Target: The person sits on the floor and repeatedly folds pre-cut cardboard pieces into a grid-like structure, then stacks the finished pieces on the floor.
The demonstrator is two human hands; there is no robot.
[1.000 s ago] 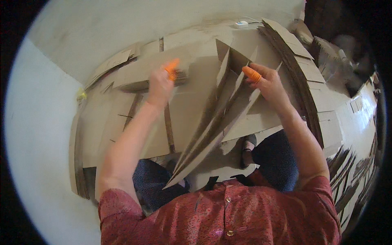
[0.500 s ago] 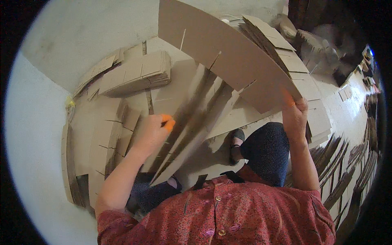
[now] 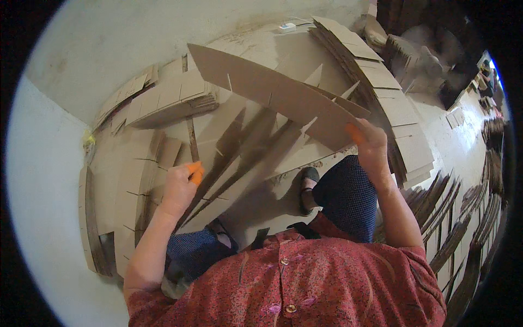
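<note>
My right hand (image 3: 370, 143), with orange finger covers, grips the right end of a long brown cardboard strip (image 3: 283, 98) cut with several slits. It is held tilted above the floor, and pointed ends of other strips show beyond its far edge. Below it, several narrow cardboard strips (image 3: 231, 155) stand on edge, fanning from near my left foot toward the long strip. My left hand (image 3: 182, 185), also with orange finger covers, is closed at the left edge of these strips and seems to pinch one; the exact grip is partly hidden.
Slit cardboard stacks lie at the far left (image 3: 169, 101), along the left wall (image 3: 128, 201) and in a long row to the right (image 3: 400, 114). More upright strips (image 3: 463, 229) crowd the lower right. A white power strip (image 3: 286, 27) sits by the back wall. My shoe (image 3: 308, 182) stands between.
My right hand has moved left, and the long strip has come lower and tilted flatter. My left hand has shifted left and slightly down, the standing strips moving left too.
</note>
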